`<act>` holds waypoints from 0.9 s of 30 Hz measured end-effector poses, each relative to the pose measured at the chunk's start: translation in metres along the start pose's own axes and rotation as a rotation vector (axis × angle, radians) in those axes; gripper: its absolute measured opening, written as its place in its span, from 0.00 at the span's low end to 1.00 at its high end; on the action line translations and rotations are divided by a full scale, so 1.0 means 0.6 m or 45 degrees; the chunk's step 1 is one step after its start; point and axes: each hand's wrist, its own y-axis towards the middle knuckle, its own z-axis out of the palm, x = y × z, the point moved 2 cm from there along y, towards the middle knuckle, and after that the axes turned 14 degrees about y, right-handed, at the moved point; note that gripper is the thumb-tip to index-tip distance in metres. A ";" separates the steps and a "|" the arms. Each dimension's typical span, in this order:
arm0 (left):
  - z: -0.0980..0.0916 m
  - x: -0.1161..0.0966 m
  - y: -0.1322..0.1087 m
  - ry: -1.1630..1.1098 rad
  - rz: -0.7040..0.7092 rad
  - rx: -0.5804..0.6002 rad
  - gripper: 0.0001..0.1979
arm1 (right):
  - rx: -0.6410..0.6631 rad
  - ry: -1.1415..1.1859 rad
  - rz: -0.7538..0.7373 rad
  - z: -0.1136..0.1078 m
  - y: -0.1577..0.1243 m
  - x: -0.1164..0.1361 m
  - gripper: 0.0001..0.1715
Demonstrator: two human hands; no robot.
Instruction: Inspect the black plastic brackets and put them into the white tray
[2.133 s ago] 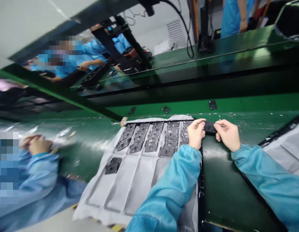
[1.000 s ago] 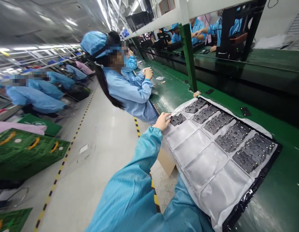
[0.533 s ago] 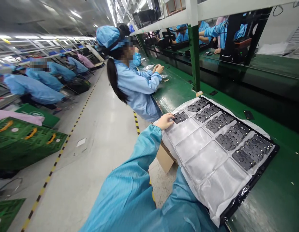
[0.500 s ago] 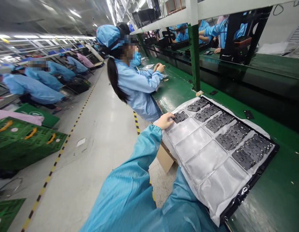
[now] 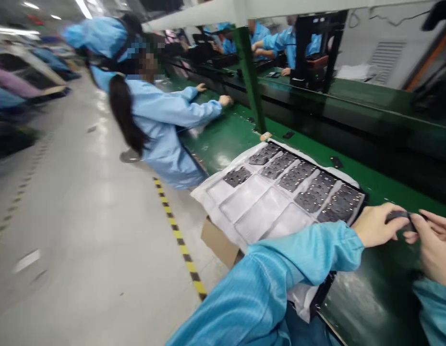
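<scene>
My left hand (image 5: 377, 225) is closed on a small black flat part (image 5: 400, 217) just past the right end of the tray. My right hand (image 5: 432, 245) meets it there, its fingertips pinched on the same part. A white moulded tray (image 5: 244, 204) lies on the green bench (image 5: 355, 293) to the left of both hands. Its far pockets hold rows of black parts (image 5: 309, 194), and one near-left pocket holds a few more (image 5: 237, 176). The near pockets are bare. Blue sleeves cover both my arms.
A co-worker in blue coat and cap (image 5: 161, 125) leans on the bench to the left, hands on its surface. A green post (image 5: 249, 77) rises behind the tray. More people work across the upper shelf (image 5: 280, 41). A cardboard box (image 5: 219, 242) sits under the tray's edge. Loose black parts (image 5: 336, 162) lie beyond the tray.
My left hand has left the tray's near-left pocket and swung right to meet my right hand, which has come into view. Both now grip a black part. The view turned right.
</scene>
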 end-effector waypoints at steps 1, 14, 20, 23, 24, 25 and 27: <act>0.026 0.006 0.009 -0.118 -0.070 -0.029 0.20 | 0.023 -0.008 -0.025 -0.008 0.005 -0.011 0.27; 0.100 0.068 0.034 -0.307 -0.191 -0.335 0.19 | -0.118 0.350 0.295 -0.039 0.006 -0.127 0.24; 0.099 0.069 0.035 -0.323 -0.287 -0.327 0.18 | -0.094 0.381 0.359 -0.043 0.003 -0.132 0.23; 0.092 0.070 0.039 -0.374 -0.286 -0.358 0.19 | -0.004 0.385 0.352 -0.040 0.003 -0.130 0.23; 0.090 0.070 0.039 -0.395 -0.277 -0.360 0.19 | 0.026 0.377 0.350 -0.039 0.002 -0.128 0.23; 0.088 0.068 0.039 -0.415 -0.267 -0.355 0.19 | 0.050 0.365 0.349 -0.039 0.001 -0.125 0.24; 0.085 0.065 0.037 -0.437 -0.254 -0.337 0.20 | 0.086 0.344 0.348 -0.039 0.000 -0.120 0.25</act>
